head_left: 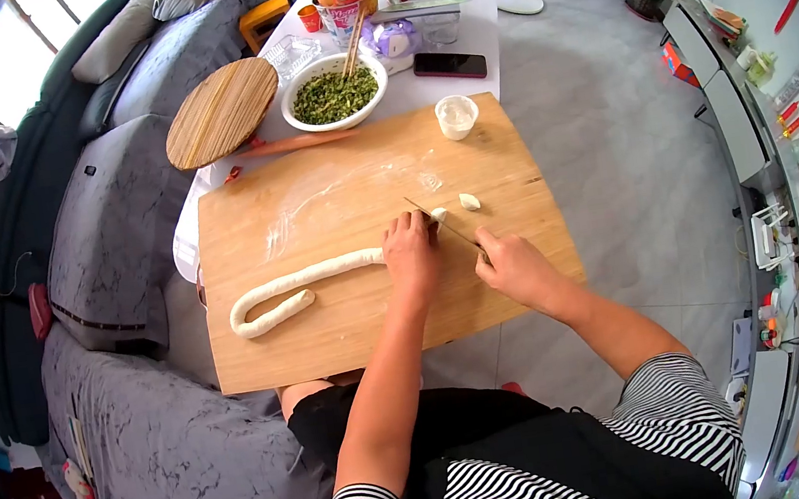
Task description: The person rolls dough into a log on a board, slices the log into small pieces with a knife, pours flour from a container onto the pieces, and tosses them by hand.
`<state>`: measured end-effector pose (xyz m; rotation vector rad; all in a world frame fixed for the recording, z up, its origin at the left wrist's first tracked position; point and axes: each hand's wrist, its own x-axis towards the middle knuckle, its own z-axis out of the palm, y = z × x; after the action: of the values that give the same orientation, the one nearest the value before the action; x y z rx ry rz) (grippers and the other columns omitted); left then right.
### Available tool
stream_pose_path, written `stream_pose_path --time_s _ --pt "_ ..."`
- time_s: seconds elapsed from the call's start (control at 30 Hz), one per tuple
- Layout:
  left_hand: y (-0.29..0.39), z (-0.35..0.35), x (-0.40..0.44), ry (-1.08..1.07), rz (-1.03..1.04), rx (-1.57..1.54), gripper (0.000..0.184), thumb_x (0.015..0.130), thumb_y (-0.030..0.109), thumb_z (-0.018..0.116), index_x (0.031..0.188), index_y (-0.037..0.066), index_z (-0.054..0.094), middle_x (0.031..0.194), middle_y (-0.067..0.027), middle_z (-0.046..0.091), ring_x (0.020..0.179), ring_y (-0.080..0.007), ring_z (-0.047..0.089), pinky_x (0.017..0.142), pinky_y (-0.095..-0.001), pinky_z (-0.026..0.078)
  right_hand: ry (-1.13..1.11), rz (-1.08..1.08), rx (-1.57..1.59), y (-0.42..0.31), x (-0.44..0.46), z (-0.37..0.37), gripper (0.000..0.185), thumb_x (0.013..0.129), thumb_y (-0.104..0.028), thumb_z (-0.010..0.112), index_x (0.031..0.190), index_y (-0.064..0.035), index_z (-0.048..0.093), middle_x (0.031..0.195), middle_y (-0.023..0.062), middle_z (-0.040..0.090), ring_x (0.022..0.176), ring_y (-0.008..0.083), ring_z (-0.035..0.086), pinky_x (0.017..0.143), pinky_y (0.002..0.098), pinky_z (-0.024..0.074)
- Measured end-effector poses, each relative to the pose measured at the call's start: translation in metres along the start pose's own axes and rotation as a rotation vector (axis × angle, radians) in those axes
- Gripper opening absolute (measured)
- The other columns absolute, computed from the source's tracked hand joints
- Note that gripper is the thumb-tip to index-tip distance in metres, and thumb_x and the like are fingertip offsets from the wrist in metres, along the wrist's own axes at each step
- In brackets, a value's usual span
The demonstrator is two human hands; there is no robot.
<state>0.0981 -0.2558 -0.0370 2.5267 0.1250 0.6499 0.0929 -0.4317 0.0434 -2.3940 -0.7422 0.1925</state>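
Observation:
A long rope of white dough (321,269) lies on the wooden board (351,342), bent into a hook at its left end. My left hand (411,256) is closed over the rope's right end, fingers curled down on it. In my right hand (517,269) is the handle of a knife (454,228), its thin blade slanting across just beside my left fingertips. A small piece of dough (438,214) sits against the blade. Another cut piece (470,202) rests apart on the board, to the right of the blade.
Flour is smeared on the board, and a small plastic tub (457,117) stands at its far edge. Behind are a bowl of chopped green filling (335,96) with chopsticks, a round slatted lid (222,112), a rolling pin (300,142) and a phone (450,65). A grey sofa (170,461) is on the left.

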Motion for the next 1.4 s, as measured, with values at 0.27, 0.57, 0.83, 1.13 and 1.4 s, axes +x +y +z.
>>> stream_pose_path --time_s 0.27,0.57,0.83,1.13,1.4 --pt "-0.002 0.001 0.001 -0.014 0.030 0.008 0.019 0.075 0.006 0.067 0.092 0.005 0.060 0.088 -0.0122 0.061 0.089 -0.0325 0.059 0.079 -0.0437 0.044 -0.060 0.080 0.031 -0.007 0.002 -0.009 0.015 0.088 -0.010 0.055 0.094 0.0018 0.049 0.073 0.0278 0.062 0.071 0.0459 0.061 0.064 0.0542 0.0478" --pt "-0.001 -0.002 0.001 -0.052 0.004 0.002 0.020 0.069 0.001 0.064 0.088 0.003 0.060 0.088 -0.0142 0.062 0.089 -0.0336 0.059 0.081 -0.0430 0.044 -0.137 0.124 -0.066 -0.012 0.018 -0.009 0.016 0.088 -0.010 0.054 0.096 0.0029 0.051 0.077 0.0277 0.064 0.077 0.0457 0.063 0.069 0.0540 0.0495" --pt "-0.003 -0.002 -0.003 0.037 -0.022 -0.023 0.009 0.081 0.010 0.066 0.088 0.005 0.065 0.089 -0.0114 0.065 0.092 -0.0325 0.060 0.082 -0.0428 0.045 -0.100 0.025 0.085 0.004 0.052 0.006 0.027 0.086 -0.010 0.054 0.109 0.0044 0.054 0.081 0.0280 0.065 0.081 0.0446 0.064 0.072 0.0499 0.0516" --pt "0.000 -0.013 -0.006 -0.116 -0.019 -0.069 0.017 0.077 0.011 0.072 0.093 0.006 0.068 0.090 -0.0110 0.065 0.092 -0.0315 0.061 0.082 -0.0419 0.047 -0.027 0.050 0.099 -0.013 0.001 -0.002 0.021 0.088 -0.013 0.054 0.102 0.0026 0.051 0.072 0.0282 0.062 0.069 0.0462 0.062 0.063 0.0527 0.0497" --pt "-0.008 -0.002 -0.014 -0.087 -0.027 -0.219 0.027 0.070 0.004 0.074 0.094 0.004 0.062 0.092 -0.0131 0.061 0.092 -0.0353 0.057 0.083 -0.0442 0.044 0.015 0.100 0.077 -0.027 -0.022 0.010 0.016 0.090 -0.009 0.054 0.098 0.0034 0.051 0.068 0.0281 0.060 0.067 0.0461 0.061 0.061 0.0531 0.0481"
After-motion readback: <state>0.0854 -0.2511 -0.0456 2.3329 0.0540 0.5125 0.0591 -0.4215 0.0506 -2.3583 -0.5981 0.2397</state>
